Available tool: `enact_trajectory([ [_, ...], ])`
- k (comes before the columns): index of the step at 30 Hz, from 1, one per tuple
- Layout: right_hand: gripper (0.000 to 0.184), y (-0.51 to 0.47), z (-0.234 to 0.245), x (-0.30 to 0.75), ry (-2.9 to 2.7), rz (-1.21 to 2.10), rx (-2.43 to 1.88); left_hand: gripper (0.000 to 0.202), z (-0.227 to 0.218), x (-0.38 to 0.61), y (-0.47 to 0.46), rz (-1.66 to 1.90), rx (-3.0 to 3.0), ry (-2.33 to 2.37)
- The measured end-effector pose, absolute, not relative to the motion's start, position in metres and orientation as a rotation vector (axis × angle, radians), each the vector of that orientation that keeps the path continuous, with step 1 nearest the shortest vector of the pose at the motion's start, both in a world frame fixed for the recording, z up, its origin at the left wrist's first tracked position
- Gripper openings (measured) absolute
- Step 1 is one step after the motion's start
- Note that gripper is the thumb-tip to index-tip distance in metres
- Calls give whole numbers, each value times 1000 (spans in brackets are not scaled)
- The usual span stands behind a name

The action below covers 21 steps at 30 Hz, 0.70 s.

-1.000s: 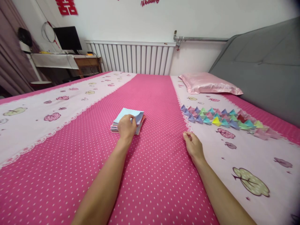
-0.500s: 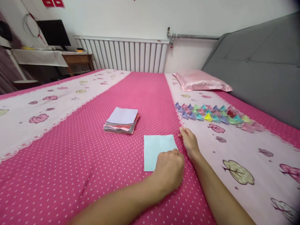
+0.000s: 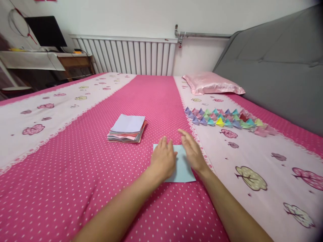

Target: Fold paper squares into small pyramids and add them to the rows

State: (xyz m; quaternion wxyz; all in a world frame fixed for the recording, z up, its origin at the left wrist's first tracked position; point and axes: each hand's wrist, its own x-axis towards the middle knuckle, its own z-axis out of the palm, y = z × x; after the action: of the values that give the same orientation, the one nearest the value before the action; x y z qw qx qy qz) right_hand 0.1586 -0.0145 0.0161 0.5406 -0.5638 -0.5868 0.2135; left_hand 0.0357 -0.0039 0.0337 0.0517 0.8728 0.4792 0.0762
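Observation:
A pale blue square sheet of paper [image 3: 183, 172] lies flat on the pink dotted bedspread in front of me. My left hand [image 3: 164, 158] rests over its left part with the fingers stretched forward, hiding that side of the sheet. Over the right edge is my right hand [image 3: 192, 150], tilted on its side, fingers extended and thumb side up. Whether it touches the paper I cannot tell. Neither hand grips anything. Beyond my left hand sits a stack of square coloured papers [image 3: 128, 124], a pale lilac sheet on top.
Rows of small folded paper shapes [image 3: 220, 121] in several colours stand at the right. Farther back are a pink satin pillow [image 3: 212, 84] and a grey padded headboard [image 3: 272, 67]. A white radiator [image 3: 126, 55] lines the wall; a desk with a monitor [image 3: 46, 32] is at far left.
My left hand has moved left and opened from a fist to lie over the paper. My right hand has come in over the sheet's right side, its fingers now extended. The view has shifted slightly.

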Motion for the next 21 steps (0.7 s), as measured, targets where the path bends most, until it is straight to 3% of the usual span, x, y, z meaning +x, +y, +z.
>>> enact_trajectory([
  [6, 56, -30, -11, 117, -1794, 776, -1322, 65, -22, 24, 22, 2, 2762, 1522],
  [14, 72, -29, -25, 127, -1980, 509, -1769, 61, -28, 15, 20, 151, 2829, 1438],
  [21, 77, -26, -29, 141, -1933, 318, -2055, 62, -25, 4, 22, 207, 2712, 1727],
])
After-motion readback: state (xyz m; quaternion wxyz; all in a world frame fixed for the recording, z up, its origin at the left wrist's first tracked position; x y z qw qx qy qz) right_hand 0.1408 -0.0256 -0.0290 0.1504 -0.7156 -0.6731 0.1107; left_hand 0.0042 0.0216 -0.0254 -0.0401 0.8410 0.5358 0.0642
